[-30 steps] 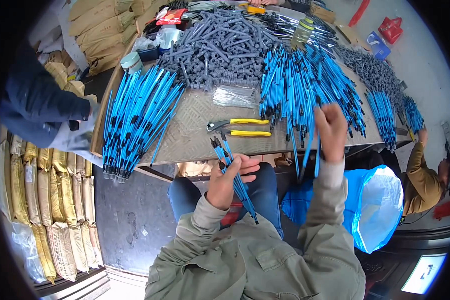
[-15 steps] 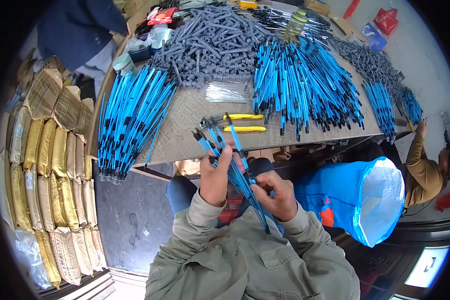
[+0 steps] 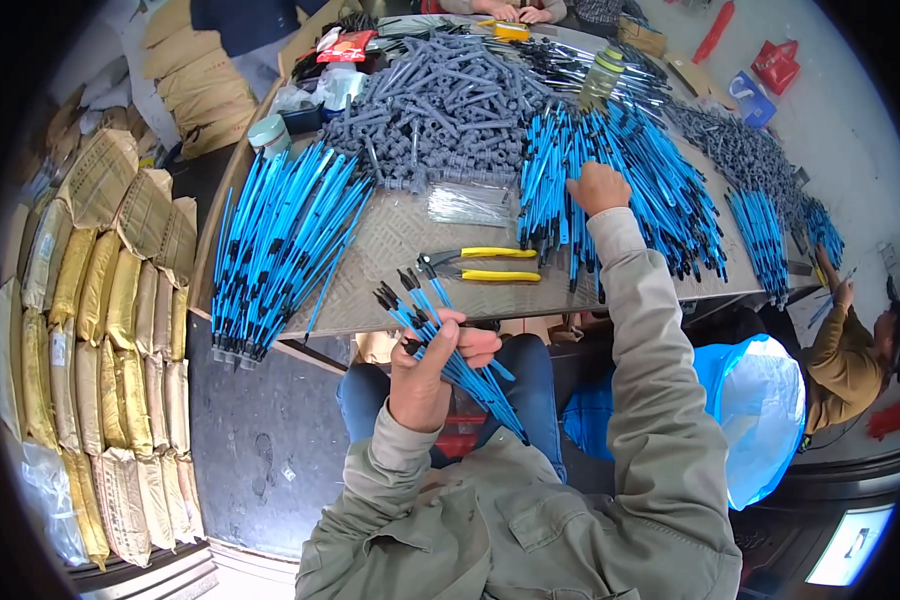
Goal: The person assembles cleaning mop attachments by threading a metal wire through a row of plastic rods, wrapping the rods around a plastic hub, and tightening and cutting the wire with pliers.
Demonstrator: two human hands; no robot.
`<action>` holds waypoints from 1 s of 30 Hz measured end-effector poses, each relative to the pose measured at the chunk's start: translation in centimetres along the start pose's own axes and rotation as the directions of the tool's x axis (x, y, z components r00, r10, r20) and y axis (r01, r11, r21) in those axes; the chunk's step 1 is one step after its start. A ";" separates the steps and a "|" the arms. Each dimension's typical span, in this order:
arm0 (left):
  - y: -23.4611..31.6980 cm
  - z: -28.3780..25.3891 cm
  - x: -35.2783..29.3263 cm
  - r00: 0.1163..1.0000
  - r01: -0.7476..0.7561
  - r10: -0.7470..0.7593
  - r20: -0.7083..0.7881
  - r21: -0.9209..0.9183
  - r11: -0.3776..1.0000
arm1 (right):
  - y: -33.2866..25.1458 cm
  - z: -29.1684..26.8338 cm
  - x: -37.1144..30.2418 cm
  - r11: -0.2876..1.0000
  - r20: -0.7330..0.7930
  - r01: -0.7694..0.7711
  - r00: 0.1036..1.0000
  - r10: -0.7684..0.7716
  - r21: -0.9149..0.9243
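Note:
Over my lap, my left hand [image 3: 432, 368] is closed around a loose bundle of slim blue sticks with black ends [image 3: 480, 388]. The bundle slants, its black tips fanning out above the thumb near the table edge. My right arm stretches across the table, and my right hand [image 3: 602, 188] rests on the big pile of similar blue sticks [image 3: 660, 190]. Its fingers curl down among them, closed; what they pinch is hidden under the hand. Yellow-handled pliers [image 3: 490, 265] lie just beyond the bundle.
Another heap of blue sticks [image 3: 280, 250] overhangs the table's left corner. Grey plastic tubes [image 3: 440, 100] are mounded behind a batch of thin clear-wrapped pins [image 3: 468, 204]. A bottle [image 3: 602, 78] stands farther back. Beside me is a blue sack [image 3: 755, 420]; co-workers sit right and far.
My right hand has left the bundle and reached forward to the pile on the right. My left hand keeps its hold. A co-worker's hands have come into view at the far side.

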State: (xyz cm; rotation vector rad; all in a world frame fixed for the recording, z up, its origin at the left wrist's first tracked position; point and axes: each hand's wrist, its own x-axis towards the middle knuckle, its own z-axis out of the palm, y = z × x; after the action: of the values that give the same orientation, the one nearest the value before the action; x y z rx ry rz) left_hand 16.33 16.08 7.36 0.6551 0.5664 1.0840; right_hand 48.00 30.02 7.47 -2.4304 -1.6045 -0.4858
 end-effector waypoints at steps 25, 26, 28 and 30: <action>-2.9 -1.0 1.8 0.988 0.125 -0.127 -0.091 -0.026 0.992 | 0.9 0.4 -5.9 0.821 -0.111 -0.004 0.990 0.082 0.571; -2.9 -1.0 1.8 0.988 0.134 -0.136 -0.078 -0.032 0.990 | 0.4 0.7 -5.5 0.907 -0.178 0.051 0.984 0.026 0.419; -3.1 -0.9 1.8 0.988 0.141 -0.143 -0.064 -0.039 0.989 | -0.1 0.9 -5.2 0.963 -0.235 0.100 0.971 -0.040 0.250; -3.3 -1.1 1.5 0.988 0.147 -0.147 -0.041 -0.018 0.989 | -0.7 0.7 -4.9 0.960 -0.151 0.032 0.988 0.011 0.278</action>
State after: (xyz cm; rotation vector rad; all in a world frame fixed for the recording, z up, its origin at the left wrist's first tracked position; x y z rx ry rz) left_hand 18.11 16.70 4.11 0.5698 0.6325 0.9643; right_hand 45.68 26.34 4.96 -2.1255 -1.5104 -0.4028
